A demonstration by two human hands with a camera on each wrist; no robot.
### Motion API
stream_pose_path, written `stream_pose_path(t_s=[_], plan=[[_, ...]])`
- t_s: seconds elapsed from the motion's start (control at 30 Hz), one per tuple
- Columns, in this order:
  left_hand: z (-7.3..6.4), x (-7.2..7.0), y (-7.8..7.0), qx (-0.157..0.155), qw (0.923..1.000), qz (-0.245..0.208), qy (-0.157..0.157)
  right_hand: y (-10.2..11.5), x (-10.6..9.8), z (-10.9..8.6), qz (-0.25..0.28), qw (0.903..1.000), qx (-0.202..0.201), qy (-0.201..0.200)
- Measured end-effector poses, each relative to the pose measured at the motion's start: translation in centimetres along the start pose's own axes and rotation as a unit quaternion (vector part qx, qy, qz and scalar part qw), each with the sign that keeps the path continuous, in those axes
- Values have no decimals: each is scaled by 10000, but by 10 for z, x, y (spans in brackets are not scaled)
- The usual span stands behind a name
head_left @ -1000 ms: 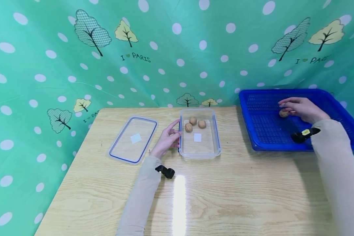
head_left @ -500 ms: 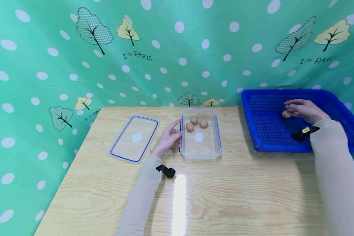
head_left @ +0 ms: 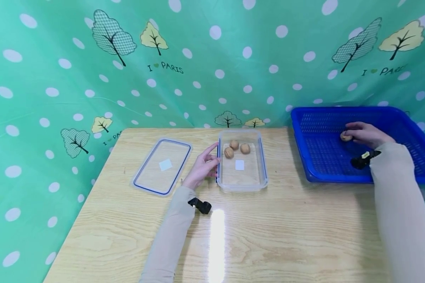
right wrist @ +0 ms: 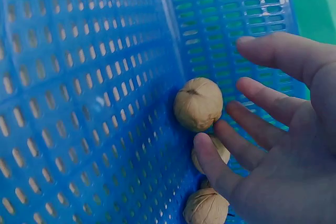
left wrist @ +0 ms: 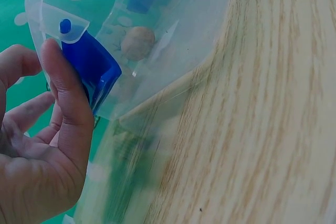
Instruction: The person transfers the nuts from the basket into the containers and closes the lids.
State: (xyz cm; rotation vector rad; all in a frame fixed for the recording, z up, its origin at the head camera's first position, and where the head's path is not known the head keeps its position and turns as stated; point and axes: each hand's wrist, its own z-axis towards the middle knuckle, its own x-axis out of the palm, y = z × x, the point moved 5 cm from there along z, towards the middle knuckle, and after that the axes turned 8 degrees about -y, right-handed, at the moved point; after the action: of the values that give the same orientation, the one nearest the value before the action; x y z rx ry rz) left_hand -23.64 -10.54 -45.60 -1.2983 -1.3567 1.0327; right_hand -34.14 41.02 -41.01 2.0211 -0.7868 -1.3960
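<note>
In the head view, a clear plastic container [head_left: 242, 181] with blue clips holds three walnuts [head_left: 245, 148]. My left hand [head_left: 202, 169] rests against its left side. The left wrist view shows a digit of that hand [left wrist: 47, 156] touching the wall near a blue clip [left wrist: 90, 66], the other fingers spread loosely. My right hand [head_left: 370, 134] is inside the blue basket [head_left: 315, 177]. In the right wrist view, a walnut [right wrist: 198, 104] lies just off my spread fingertips [right wrist: 205, 142]; two more walnuts [right wrist: 207, 207] lie partly behind the fingers.
A clear lid [head_left: 165, 184] with a blue seal lies flat on the wooden table [head_left: 287, 236], left of the container. A green dotted cloth [head_left: 198, 59] hangs behind the table.
My right hand has shifted slightly within the basket and its fingers now lie lower over the walnut. The left hand stays at the container. The head view has shifted a little.
</note>
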Motion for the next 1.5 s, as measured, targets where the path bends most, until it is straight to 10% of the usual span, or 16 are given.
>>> stream_pose_path(t_s=[1.13,1.5], plan=[[2,-1,1,-15,10000,23,3,3,26,11,-155,9991,-238,319],[0,-1,0,17,10000,42,10,29,25,9,861,9947,-510,250]])
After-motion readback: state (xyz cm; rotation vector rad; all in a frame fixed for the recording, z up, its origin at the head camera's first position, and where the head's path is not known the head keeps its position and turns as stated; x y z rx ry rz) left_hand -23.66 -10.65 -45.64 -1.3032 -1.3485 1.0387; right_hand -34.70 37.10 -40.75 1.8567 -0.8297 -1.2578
